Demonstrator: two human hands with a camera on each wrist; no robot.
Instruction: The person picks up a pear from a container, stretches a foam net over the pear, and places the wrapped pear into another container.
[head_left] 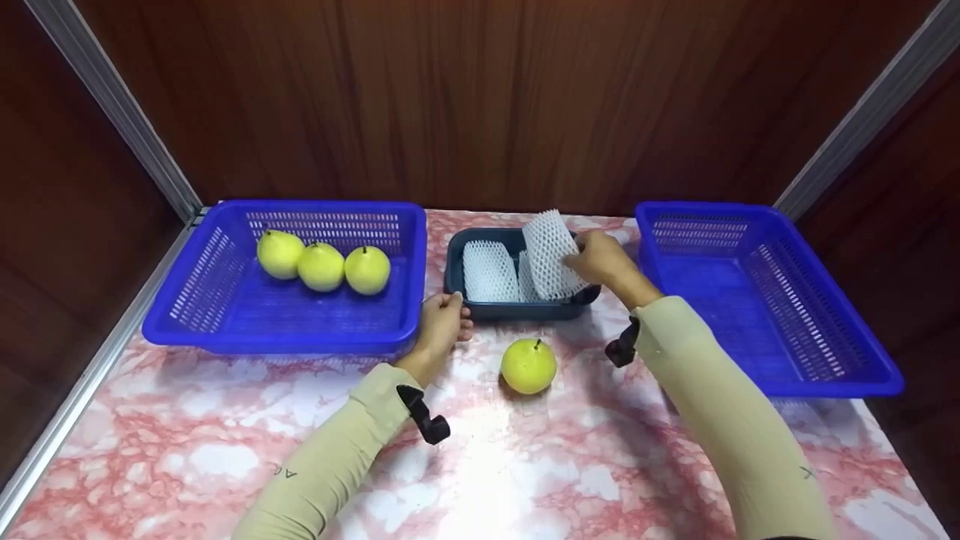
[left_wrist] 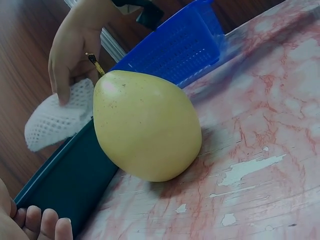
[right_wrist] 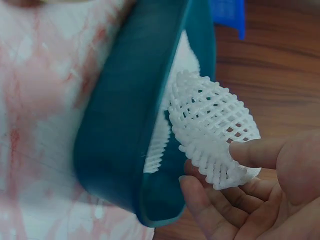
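Observation:
My right hand (head_left: 604,262) pinches a white foam fruit net (head_left: 553,255) between thumb and fingers, tilted over the right part of a dark teal tray (head_left: 517,310). In the right wrist view the net's open mesh (right_wrist: 215,125) shows close beside the tray's rim. Other foam nets (head_left: 490,271) lie inside the tray. My left hand (head_left: 442,322) grips the tray's front left corner, its thumb up at the rim and its fingers curled low on the outside. A yellow pear (head_left: 529,366) with a dark stem stands upright on the table in front of the tray.
On the left, a blue basket (head_left: 292,348) holds 3 more yellow pears (head_left: 321,267). Another blue basket (head_left: 765,300) stands at the right, beneath my right forearm's outer side. Wood-grain panels (head_left: 480,105) close off the back and sides of the marbled table (head_left: 480,465).

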